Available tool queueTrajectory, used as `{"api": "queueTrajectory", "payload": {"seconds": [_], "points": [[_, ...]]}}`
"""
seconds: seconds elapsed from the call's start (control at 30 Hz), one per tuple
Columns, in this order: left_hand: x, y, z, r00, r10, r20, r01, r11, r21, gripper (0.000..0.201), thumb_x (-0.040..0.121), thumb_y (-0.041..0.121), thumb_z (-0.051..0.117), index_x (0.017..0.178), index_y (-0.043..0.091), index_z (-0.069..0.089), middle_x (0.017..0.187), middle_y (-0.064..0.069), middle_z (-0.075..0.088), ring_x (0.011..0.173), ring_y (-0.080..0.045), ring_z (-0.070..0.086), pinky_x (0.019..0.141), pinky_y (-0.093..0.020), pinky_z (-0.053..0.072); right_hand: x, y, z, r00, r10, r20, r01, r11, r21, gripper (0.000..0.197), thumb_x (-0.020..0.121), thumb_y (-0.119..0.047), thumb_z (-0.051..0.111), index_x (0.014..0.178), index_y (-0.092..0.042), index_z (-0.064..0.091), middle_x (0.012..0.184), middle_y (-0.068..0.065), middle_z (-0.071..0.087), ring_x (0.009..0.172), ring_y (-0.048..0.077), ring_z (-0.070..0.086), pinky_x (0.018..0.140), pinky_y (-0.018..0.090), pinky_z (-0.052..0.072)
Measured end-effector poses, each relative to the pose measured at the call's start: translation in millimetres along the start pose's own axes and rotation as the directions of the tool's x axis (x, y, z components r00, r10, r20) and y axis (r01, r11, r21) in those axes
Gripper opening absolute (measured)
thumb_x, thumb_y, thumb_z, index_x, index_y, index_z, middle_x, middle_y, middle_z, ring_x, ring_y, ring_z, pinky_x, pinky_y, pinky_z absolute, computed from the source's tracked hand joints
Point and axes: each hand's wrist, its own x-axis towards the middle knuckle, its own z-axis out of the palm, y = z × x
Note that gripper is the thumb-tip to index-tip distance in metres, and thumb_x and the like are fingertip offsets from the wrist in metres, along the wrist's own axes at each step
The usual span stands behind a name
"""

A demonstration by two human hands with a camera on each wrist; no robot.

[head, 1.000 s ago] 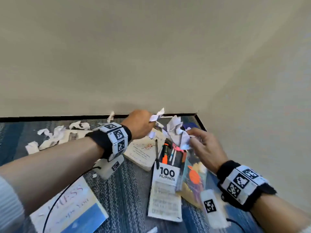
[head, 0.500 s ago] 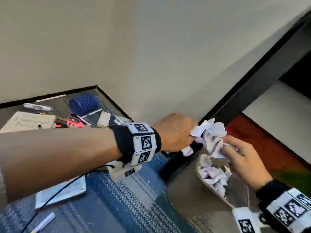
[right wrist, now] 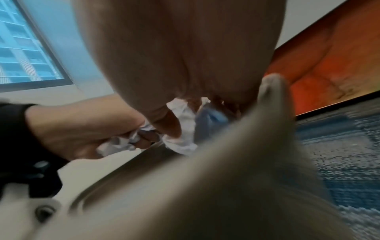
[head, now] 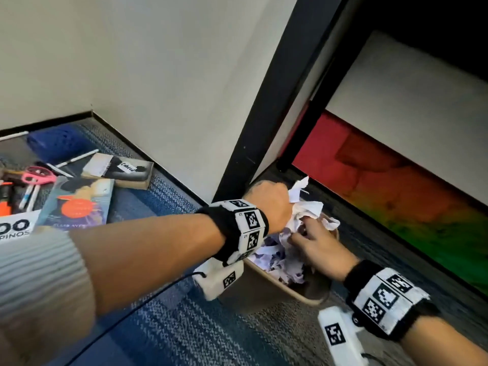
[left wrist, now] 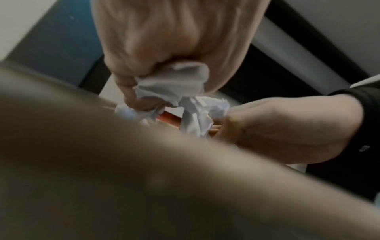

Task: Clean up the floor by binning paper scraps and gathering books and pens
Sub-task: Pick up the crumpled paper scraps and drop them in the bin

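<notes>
Seen from the head camera, the left hand (head: 269, 204) is clenched around crumpled paper scraps (head: 306, 207) right over a tan bin (head: 290, 291) on the blue-grey carpet (head: 163, 326), while the right hand (head: 317, 247), fingers curled, pinches more scraps at the bin's mouth; the bin already holds a heap of white paper and stands beside a black post (head: 266, 101). To the far left, well apart from the bin, books (head: 76, 202) lie on the floor near the wall, with pink scissors (head: 37, 178), pens (head: 29, 196) and a blue mesh holder (head: 55, 141) beside them. From the left wrist camera, blurred, the left hand (left wrist: 164, 48) grips a wad of white paper (left wrist: 174, 87) in its closed fingers, the right hand (left wrist: 277, 129) just beside it holding another twist of paper, the bin's rim (left wrist: 102, 146) filling the foreground. From the right wrist camera, also blurred, the right hand (right wrist: 185, 56) has its thumb and fingers closed on white paper (right wrist: 183, 129), the left hand (right wrist: 88, 126) alongside clutching its own scraps above the bin's rim (right wrist: 205, 186)
</notes>
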Motion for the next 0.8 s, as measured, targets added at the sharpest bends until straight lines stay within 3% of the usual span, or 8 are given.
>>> {"api": "queueTrajectory", "payload": {"seconds": [0.07, 0.17, 0.27, 0.33, 0.47, 0.57, 0.63, 0.8], "points": [[2, -5, 8, 0.996, -0.083, 0.038, 0.085, 0.994, -0.072, 0.049, 0.094, 0.046, 0.045, 0.124, 0.007, 0.052, 0.122, -0.015, 0.059, 0.109, -0.033, 0.059, 0.089, -0.038, 0.048, 5, 8, 5, 0.998, -0.068, 0.002, 0.068, 0.997, -0.041, 0.015, 0.095, -0.030, 0.047, 0.105, -0.019, 0.049, 0.115, -0.003, 0.052, 0.108, 0.017, 0.051, 0.089, 0.030, 0.039], [3, -10, 10, 0.962, -0.121, 0.244, 0.132, 0.991, -0.031, 0.068, 0.095, 0.057, 0.029, 0.139, 0.007, 0.042, 0.135, -0.016, 0.051, 0.119, -0.033, 0.053, 0.098, -0.036, 0.042, 6, 13, 2, 0.986, -0.143, 0.089, 0.158, 0.968, -0.193, 0.012, 0.094, -0.022, 0.049, 0.105, -0.022, 0.055, 0.114, 0.001, 0.054, 0.110, 0.019, 0.052, 0.090, 0.026, 0.038], [-4, -6, 8, 0.888, -0.082, 0.453, 0.035, 0.993, 0.111, 0.045, 0.103, 0.030, 0.033, 0.129, 0.001, 0.053, 0.132, -0.018, 0.055, 0.118, -0.032, 0.054, 0.089, -0.030, 0.040, 5, 14, -11, 0.946, -0.165, 0.278, 0.246, 0.927, -0.285, 0.019, 0.094, -0.025, 0.051, 0.107, -0.029, 0.064, 0.108, -0.010, 0.061, 0.102, 0.011, 0.058, 0.092, 0.029, 0.045], [-6, -7, 6, 0.859, -0.116, 0.499, 0.023, 0.982, 0.189, 0.036, 0.098, 0.022, 0.045, 0.126, 0.003, 0.056, 0.130, -0.014, 0.057, 0.117, -0.029, 0.054, 0.085, -0.027, 0.041, 5, 9, -25, 0.924, -0.165, 0.345, 0.273, 0.917, -0.290, 0.027, 0.094, -0.024, 0.054, 0.112, -0.041, 0.066, 0.107, -0.019, 0.067, 0.097, 0.001, 0.060, 0.090, 0.024, 0.048], [-4, -5, -24, 0.901, -0.082, 0.426, 0.046, 0.995, 0.094, 0.049, 0.082, 0.009, 0.068, 0.129, 0.017, 0.056, 0.121, -0.002, 0.059, 0.104, -0.026, 0.063, 0.078, -0.028, 0.054, 2, -5, -58, 0.956, -0.197, 0.215, 0.255, 0.924, -0.284, 0.033, 0.092, -0.015, 0.056, 0.101, -0.042, 0.073, 0.095, -0.020, 0.072, 0.063, -0.009, 0.060, 0.056, 0.006, 0.043], [-2, -8, -55, 0.903, -0.059, 0.426, 0.151, 0.971, -0.185, 0.051, 0.082, -0.002, 0.065, 0.127, 0.019, 0.057, 0.108, -0.001, 0.055, 0.089, -0.025, 0.064, 0.071, -0.039, 0.061, -3, -23, -72, 0.969, -0.234, 0.076, 0.246, 0.938, -0.243, 0.019, 0.092, -0.023, 0.058, 0.091, -0.035, 0.073, 0.083, -0.018, 0.073, 0.059, -0.007, 0.064, 0.059, 0.015, 0.052], [-7, -14, -72, 0.917, -0.045, 0.397, 0.170, 0.943, -0.285, 0.039, 0.086, 0.000, 0.063, 0.120, 0.018, 0.060, 0.104, -0.007, 0.061, 0.084, -0.026, 0.067, 0.064, -0.035, 0.061, -3, -40, -72, 0.961, -0.276, -0.021, 0.262, 0.932, -0.252, 0.014, 0.091, -0.029, 0.059, 0.083, -0.030, 0.070, 0.069, -0.013, 0.070, 0.056, -0.002, 0.063, 0.059, 0.023, 0.052], [-44, -59, -116, 0.967, -0.074, 0.244, 0.127, 0.970, -0.209, 0.009, 0.089, 0.020, 0.065, 0.097, 0.016, 0.066, 0.083, -0.008, 0.071, 0.066, -0.021, 0.070, 0.052, -0.018, 0.052, 10, -113, -47, 0.871, -0.476, -0.123, 0.416, 0.847, -0.331, 0.018, 0.090, -0.039, 0.055, 0.083, -0.028, 0.067, 0.073, -0.011, 0.068, 0.070, 0.002, 0.062, 0.068, 0.032, 0.052]]}}
